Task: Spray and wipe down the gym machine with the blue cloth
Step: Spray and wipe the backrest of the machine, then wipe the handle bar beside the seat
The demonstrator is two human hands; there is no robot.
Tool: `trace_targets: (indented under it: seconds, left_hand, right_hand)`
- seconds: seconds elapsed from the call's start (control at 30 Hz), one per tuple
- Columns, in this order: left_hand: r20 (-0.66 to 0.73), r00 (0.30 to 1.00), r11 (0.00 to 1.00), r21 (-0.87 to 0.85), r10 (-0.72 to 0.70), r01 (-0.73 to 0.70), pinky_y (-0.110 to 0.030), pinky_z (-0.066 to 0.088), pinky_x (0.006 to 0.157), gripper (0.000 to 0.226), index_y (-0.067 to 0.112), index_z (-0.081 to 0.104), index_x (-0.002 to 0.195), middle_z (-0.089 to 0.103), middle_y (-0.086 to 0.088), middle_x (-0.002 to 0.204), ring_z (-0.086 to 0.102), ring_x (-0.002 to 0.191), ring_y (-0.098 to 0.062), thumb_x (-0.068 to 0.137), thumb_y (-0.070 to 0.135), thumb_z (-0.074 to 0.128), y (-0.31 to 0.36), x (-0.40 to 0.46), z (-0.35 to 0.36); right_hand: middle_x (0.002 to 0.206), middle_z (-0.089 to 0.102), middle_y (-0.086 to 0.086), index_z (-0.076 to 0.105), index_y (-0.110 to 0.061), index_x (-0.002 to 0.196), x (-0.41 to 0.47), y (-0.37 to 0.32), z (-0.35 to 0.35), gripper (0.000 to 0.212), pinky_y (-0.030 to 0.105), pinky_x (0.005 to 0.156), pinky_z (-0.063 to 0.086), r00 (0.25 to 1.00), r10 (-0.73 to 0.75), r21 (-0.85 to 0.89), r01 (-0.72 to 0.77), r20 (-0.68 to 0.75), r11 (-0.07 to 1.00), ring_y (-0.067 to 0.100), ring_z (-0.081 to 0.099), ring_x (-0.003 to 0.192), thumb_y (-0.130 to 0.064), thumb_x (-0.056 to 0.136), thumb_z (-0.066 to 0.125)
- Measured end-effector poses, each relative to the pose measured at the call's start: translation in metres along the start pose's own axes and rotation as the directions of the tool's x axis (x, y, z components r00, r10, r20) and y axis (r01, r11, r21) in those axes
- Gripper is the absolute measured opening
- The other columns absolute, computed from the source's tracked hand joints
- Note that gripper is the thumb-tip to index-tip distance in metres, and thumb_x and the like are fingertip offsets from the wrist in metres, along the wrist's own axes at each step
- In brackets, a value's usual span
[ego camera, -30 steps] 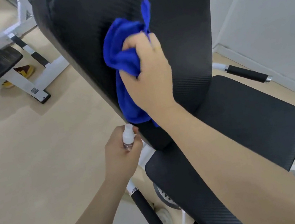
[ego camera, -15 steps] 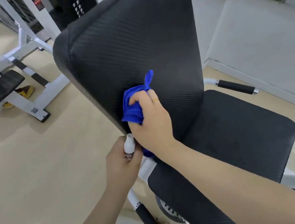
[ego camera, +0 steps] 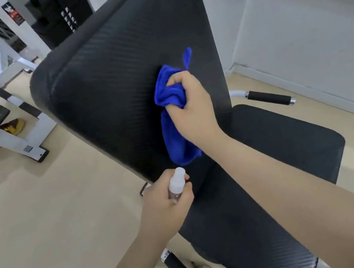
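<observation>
Bare forearms, no sleeves visible.

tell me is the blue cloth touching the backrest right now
Touching. The head view shows the right hand pressing the bunched blue cloth flat against the black backrest, with no gap visible.

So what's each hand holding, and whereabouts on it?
The right hand grips the bunched upper part of the blue cloth; the left hand holds the spray bottle round its body, below the white cap.
</observation>
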State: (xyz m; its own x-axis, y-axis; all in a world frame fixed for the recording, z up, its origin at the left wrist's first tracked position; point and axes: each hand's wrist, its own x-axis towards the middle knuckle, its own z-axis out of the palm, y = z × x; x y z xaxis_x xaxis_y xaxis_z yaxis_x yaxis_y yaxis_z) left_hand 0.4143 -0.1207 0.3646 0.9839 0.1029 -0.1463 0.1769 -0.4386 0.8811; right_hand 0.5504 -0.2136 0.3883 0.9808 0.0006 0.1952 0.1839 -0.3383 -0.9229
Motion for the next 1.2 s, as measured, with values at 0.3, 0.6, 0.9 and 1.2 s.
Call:
trace_targets:
  seconds: [0.3, 0.6, 0.9, 1.2]
  left_hand:
    - [0.082, 0.996, 1.0, 0.014, -0.017, 0.016, -0.012, 0.038, 0.052, 0.02, 0.025, 0.058, 0.076, 0.058, 0.005, 0.067, 0.051, 0.055, -0.004, 0.08, 0.007, 0.065, -0.009, 0.047, 0.069]
    - [0.107, 0.987, 0.992, 0.065, -0.119, 0.113, -0.008, 0.036, 0.052, 0.017, 0.029, 0.056, 0.083, 0.053, 0.016, 0.054, 0.05, 0.054, 0.002, 0.083, 0.014, 0.064, -0.014, 0.077, 0.105]
    - [0.232, 0.969, 0.993, 0.094, -0.088, 0.068, -0.025, 0.047, 0.069, 0.028, 0.047, 0.04, 0.113, 0.061, 0.005, 0.074, 0.061, 0.07, -0.006, 0.093, 0.028, 0.046, 0.005, 0.104, 0.156]
    - [0.366, 0.93, 0.927, 0.334, 0.041, -0.172, -0.042, 0.05, 0.08, 0.047, 0.044, 0.025, 0.141, 0.052, 0.0, 0.097, 0.056, 0.075, -0.021, 0.098, 0.033, 0.038, 0.05, 0.187, 0.25]
  right_hand:
    - [0.078, 0.053, -0.008, 0.051, -0.023, 0.091, 0.047, 0.145, -0.044, 0.023, 0.027, 0.069, 0.04, 0.809, 0.502, 0.146, -0.482, -0.304, 0.864, 0.015, 0.051, 0.075, -0.003, 0.082, 0.043]
    - [0.076, 0.05, -0.006, 0.046, -0.022, 0.082, 0.024, 0.202, -0.043, 0.008, 0.028, 0.067, 0.039, 0.673, 0.685, 0.132, -0.679, -0.279, 0.722, 0.013, 0.048, 0.069, -0.015, 0.084, 0.048]
    - [0.101, 0.049, 0.002, 0.055, -0.019, 0.11, 0.013, 0.249, -0.119, 0.023, 0.031, 0.068, 0.036, 0.861, 0.496, -0.574, -0.353, 0.108, 0.739, 0.028, 0.053, 0.091, -0.016, 0.088, 0.05]
    - [0.114, 0.048, 0.008, 0.05, -0.016, 0.118, 0.002, 0.275, -0.235, 0.032, 0.032, 0.058, 0.04, 0.862, 0.493, -0.763, -0.398, -0.12, 0.51, 0.03, 0.053, 0.093, -0.021, 0.087, 0.053]
